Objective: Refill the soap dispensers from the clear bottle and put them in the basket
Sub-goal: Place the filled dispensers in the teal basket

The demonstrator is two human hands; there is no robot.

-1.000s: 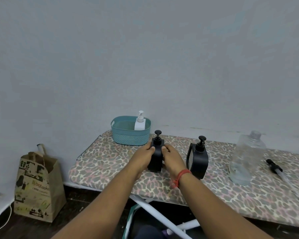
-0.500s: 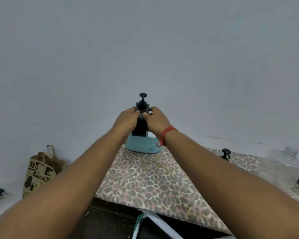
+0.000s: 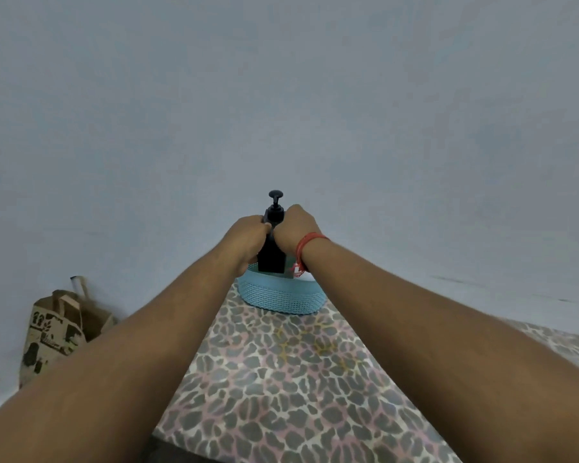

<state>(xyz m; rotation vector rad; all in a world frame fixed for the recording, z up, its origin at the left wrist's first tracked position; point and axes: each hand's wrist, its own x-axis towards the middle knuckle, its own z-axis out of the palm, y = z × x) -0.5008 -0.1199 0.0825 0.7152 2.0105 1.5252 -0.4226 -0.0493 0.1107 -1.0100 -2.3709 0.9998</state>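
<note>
Both hands hold a black soap dispenser upright, its base at the rim of the teal basket. My left hand grips its left side and my right hand grips its right side near the pump. The basket stands at the far end of the leopard-print board, against the wall. My arms hide most of the basket's inside. The clear bottle and the other black dispenser are out of view.
A brown paper bag stands on the floor to the left of the board. A plain grey wall rises right behind the basket. The board's near edge lies at the bottom of the view.
Both hands lifted the black dispenser off the board and carried it away from me to the basket. In the last half second it sank lower, toward the basket's rim.
</note>
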